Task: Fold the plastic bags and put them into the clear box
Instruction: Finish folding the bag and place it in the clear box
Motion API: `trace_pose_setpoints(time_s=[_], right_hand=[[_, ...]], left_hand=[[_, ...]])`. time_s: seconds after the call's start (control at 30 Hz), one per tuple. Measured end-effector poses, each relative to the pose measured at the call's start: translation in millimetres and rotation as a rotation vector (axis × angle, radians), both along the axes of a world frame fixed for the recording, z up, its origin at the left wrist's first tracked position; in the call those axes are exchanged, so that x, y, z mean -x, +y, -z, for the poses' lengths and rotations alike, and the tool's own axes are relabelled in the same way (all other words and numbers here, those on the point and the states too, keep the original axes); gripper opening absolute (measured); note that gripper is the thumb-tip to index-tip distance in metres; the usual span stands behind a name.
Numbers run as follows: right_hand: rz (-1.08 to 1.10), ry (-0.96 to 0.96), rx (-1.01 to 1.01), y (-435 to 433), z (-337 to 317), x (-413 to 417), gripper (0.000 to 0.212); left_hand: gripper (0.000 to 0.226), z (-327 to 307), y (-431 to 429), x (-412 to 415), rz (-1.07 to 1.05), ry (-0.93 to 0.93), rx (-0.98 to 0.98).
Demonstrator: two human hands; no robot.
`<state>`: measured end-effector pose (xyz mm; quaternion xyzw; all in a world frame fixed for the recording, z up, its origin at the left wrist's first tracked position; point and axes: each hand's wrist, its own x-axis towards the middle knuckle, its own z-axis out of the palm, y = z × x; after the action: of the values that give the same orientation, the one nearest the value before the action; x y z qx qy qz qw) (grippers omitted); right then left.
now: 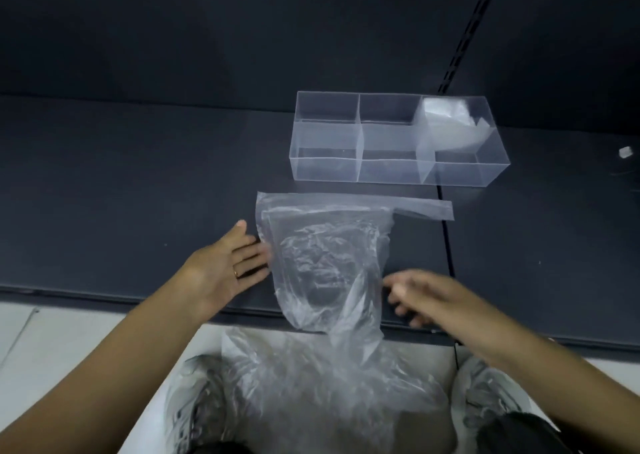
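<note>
Plastic bag (pixel 325 256): it is lying flat and wrinkled on the dark surface (pixel 138 183), just in front of the clear box. Its near end is hanging over the front edge of the surface.
Bag strip (pixel 426 207): a long thin part of the bag is stretching to the right along its far edge.
Left hand (pixel 221 266): it is lying open with the fingers straight and a little spread. The fingertips are touching the left edge of the bag, and the thumb is pointing away from the person.
Ring (pixel 236 273): it is sitting on one finger of the left hand.
Right hand (pixel 426 297): it is hovering just beside the lower right edge of the bag. It is blurred, so I cannot tell if the fingers are gripping the plastic or are only bent near it.
Clear box (pixel 325 169): it is standing on the surface behind the bag, divided in six compartments, two rows of three.
Folded bag (pixel 446 124): it is resting in the far right compartment.
Bag heap (pixel 311 384): more crumpled clear plastic is lying lower down on the pale floor (pixel 69 332), between the two shoes.
Shoes (pixel 194 401): grey and white, they are standing on each side of the heap.
Small white object (pixel 625 151): it is lying far to the right; it is too small to name.
</note>
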<state>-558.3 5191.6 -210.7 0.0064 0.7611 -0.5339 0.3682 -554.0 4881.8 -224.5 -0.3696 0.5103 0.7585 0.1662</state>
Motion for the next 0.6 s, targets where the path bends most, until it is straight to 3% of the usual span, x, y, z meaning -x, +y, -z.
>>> trace_pose_setpoints(time_s=[0.07,0.13,0.2,0.33,0.5,0.6], right_hand=[[-0.185,-0.018,-0.008,-12,2,-19,0.038],[-0.214,0.071,-0.044,-22,6,-25,0.016],[-0.168,0.079,-0.009,-25,6,-23,0.012],[0.029,-0.045,0.154,-3,2,-6,0.038],[0.163,-0.207,0.363,49,1,17,0.046],[0.174,-0.179,0.268,63,5,25,0.051]], left_hand=[[0.056,2,9,-25,0.080,-0.040,-0.055],[0.051,5,26,-42,0.157,-0.058,-0.091],[0.045,7,40,-49,0.154,-0.072,-0.107],[0.012,10,41,-38,0.035,-0.035,-0.064],[0.021,13,22,-25,-0.125,0.053,-0.026],[0.020,19,21,-23,-0.177,0.096,0.045]])
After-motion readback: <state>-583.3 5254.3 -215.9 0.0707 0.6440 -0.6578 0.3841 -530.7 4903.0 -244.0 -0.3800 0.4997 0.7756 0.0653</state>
